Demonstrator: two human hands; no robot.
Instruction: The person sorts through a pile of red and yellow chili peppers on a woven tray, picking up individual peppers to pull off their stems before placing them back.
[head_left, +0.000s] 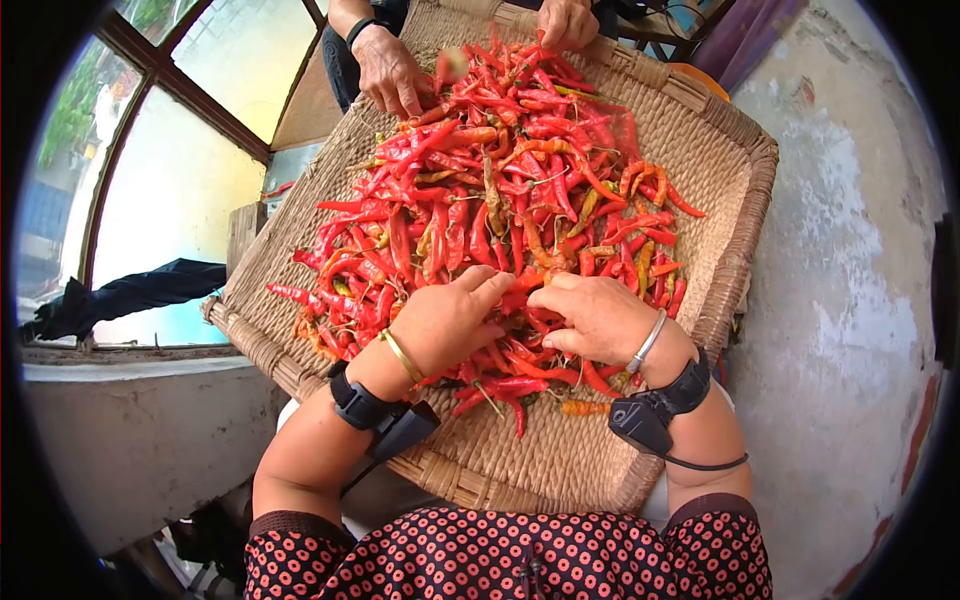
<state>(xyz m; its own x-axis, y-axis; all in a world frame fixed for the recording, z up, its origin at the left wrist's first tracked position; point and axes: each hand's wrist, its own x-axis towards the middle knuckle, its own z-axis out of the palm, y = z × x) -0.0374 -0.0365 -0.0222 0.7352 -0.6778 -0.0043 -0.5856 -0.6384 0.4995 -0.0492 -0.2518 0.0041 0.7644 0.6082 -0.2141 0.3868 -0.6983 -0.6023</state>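
Observation:
A big heap of red chili peppers (430, 235), with some orange and brownish ones among them, lies on a woven tray (520, 460). Over the near part of the heap, my left hand (445, 325) is closed, its fingers bent toward the right around chili peppers. Close beside it, my right hand (605, 315) faces it with curled fingers and thumb, also closed at the chili peppers. A red chili (528, 284) shows between the two hands. The fingertips are partly hidden, so which single peppers each hand grips is hard to make out.
Across the tray, another person's hand (390, 75) touches the heap's far left edge, and that person's other hand (567, 22) is at the far rim. A window (175, 200) stands on the left, with dark cloth (150, 295) on its sill. A grey wall (840, 300) rises on the right.

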